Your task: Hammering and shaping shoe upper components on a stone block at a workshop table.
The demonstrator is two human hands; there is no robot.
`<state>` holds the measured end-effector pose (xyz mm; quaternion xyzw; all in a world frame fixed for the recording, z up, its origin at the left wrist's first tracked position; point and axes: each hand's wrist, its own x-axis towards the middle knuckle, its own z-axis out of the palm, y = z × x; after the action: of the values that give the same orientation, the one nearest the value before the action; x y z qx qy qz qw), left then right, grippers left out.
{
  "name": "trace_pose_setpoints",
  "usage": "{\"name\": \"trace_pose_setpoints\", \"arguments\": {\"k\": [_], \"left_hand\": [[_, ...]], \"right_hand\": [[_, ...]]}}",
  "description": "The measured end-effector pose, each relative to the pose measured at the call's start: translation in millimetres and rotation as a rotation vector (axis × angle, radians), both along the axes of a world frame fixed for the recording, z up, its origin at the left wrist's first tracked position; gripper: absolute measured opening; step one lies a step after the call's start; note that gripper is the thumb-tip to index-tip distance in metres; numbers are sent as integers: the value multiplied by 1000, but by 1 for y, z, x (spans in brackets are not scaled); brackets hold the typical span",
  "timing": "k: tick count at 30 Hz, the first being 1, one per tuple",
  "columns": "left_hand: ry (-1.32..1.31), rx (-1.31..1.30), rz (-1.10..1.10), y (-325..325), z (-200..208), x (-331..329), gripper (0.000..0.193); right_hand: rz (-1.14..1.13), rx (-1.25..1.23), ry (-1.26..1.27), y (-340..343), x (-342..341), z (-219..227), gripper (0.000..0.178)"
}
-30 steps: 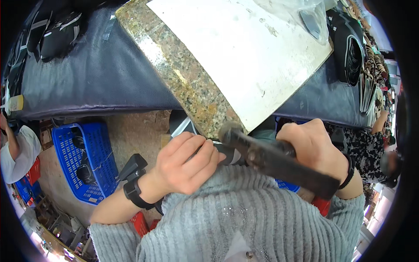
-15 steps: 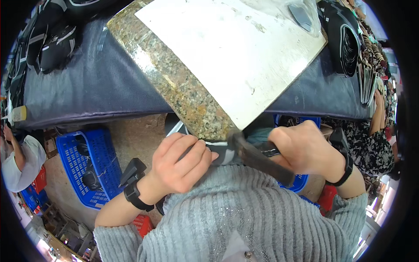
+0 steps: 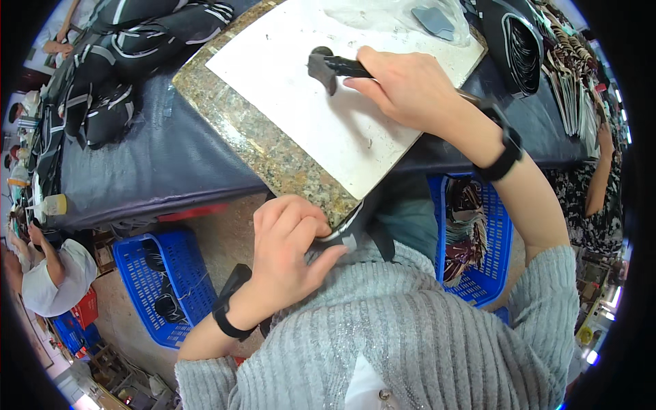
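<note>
My right hand (image 3: 413,89) is closed round the dark handle of a hammer (image 3: 328,68), whose metal head is over the white sheet (image 3: 273,72). Beneath that sheet is a speckled stone slab (image 3: 256,140). At the slab's near corner, my left hand (image 3: 290,236) has its fingers bent over a black piece with light grey trim (image 3: 350,240), holding it by the stone edge. Part of this piece is hidden under the fingers and the slab.
A dark padded table (image 3: 150,164) carries the slab. Black pieces with grey edging (image 3: 109,113) are heaped at left; a folded black bundle (image 3: 512,51) stands at right. Clear plastic with a grey piece (image 3: 434,22) lies at the back. Blue baskets (image 3: 160,287) flank my lap.
My right hand has carried the hammer up and forward from beside the near corner to above the white sheet. My left hand stays at the corner with the black piece, its thumb now more spread.
</note>
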<state>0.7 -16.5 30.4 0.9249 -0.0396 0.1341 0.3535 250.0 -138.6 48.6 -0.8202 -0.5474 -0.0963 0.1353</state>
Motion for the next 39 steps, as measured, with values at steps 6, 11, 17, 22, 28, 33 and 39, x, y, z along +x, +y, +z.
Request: {"name": "trace_pose_setpoints", "arguments": {"k": [6,11,17,22,28,33,39], "left_hand": [[416,-914,-18,80,42,-55,29],[-365,-1012,354,98,107,-71,34],[-450,-136,347,46,116,40,20],[-283,90,76,38,130,57,41],[-630,615,206,22,188,76,43],[-72,296,108,82,167,113,33],[252,-132,-48,85,145,129,20]], "right_hand": [[133,91,-5,24,0,-19,28],[149,458,439,29,-28,17,29],[525,694,1237,54,-100,76,64],[257,746,1402,55,-54,93,31],[58,339,1348,29,-19,114,20],[117,107,1370,29,-9,122,21],[128,-17,1427,16,6,116,23]]}}
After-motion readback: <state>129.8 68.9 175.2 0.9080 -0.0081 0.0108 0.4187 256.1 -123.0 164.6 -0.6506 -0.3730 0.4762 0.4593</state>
